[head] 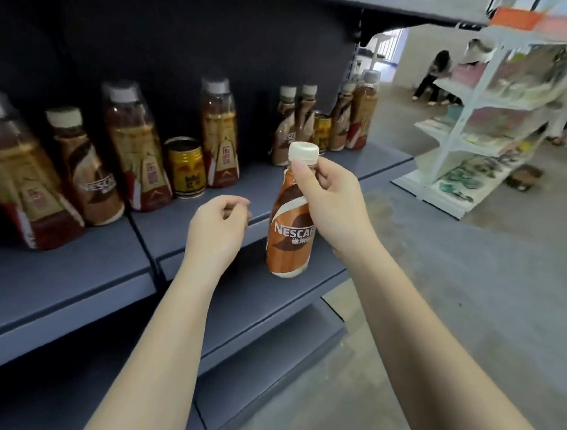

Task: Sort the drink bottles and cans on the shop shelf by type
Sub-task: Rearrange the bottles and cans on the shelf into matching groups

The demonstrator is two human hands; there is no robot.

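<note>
My right hand grips the neck of a brown Nescafe coffee bottle with a white cap, held upright near the front edge of the grey shelf. My left hand hovers just left of it, fingers loosely curled, holding nothing. Along the back stand mixed drinks: tea bottles with red-and-gold labels, another Nescafe bottle and a yellow can. At the far right a cluster holds coffee bottles, a yellow can and a tea bottle.
A large tea bottle stands at the far left. A lower shelf board juts out below. Across the grey floor stands a white rack of goods, with a person crouched behind it.
</note>
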